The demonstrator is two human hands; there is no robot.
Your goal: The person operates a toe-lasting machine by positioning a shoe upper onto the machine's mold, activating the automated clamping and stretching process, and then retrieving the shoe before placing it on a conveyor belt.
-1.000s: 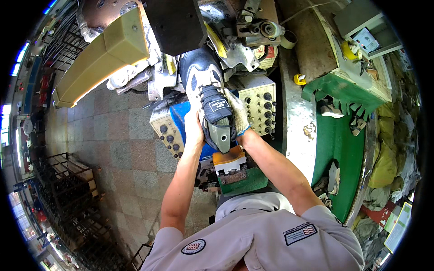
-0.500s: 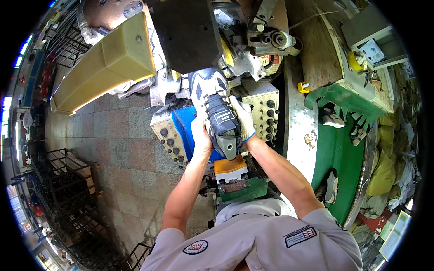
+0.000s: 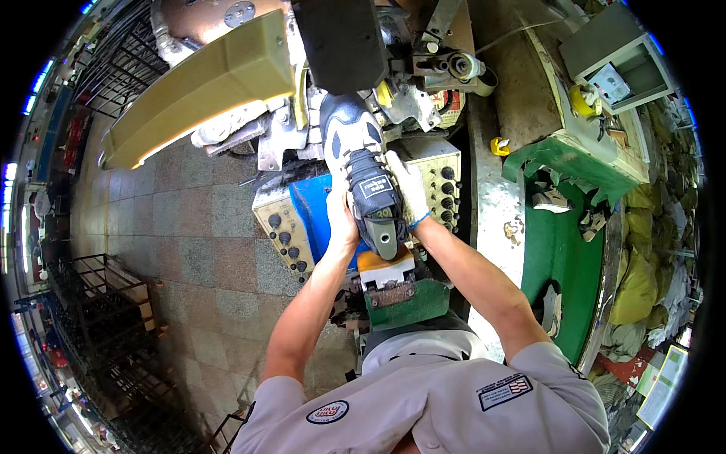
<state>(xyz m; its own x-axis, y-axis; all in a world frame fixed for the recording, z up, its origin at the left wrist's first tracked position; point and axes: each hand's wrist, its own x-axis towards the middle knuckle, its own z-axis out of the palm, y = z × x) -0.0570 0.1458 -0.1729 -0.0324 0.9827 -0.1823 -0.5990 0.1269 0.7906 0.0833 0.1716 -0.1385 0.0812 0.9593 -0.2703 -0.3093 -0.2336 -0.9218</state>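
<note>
A black, white and grey sports shoe [image 3: 351, 141], fitted on a grey-green last [image 3: 385, 236], lies between my hands with its toe pointing away from me. My bare left hand [image 3: 342, 218] closes along the shoe's left side. On the opposite side, my right hand [image 3: 409, 189] in a white glove presses against the shoe, fingers stretched forward along it. The toe reaches the metal clamps of a machine, just below a dark plate [image 3: 338, 45]. Beneath the heel end of the last sits an orange-topped support [image 3: 383, 262]. My fingertips are partly hidden by the shoe.
Left of the plate juts a long yellow cover [image 3: 198, 89]. Cream panels with black knobs [image 3: 274, 220] flank a blue part [image 3: 308, 210]. To the right, a green-lined bench [image 3: 558, 250] holds several shoes. Dark racks [image 3: 106, 310] stand at the left.
The dark plate and yellow cover appear farther up and to the right. More of the shoe's toe shows. Both hands keep their hold, with the shoe slightly farther from me.
</note>
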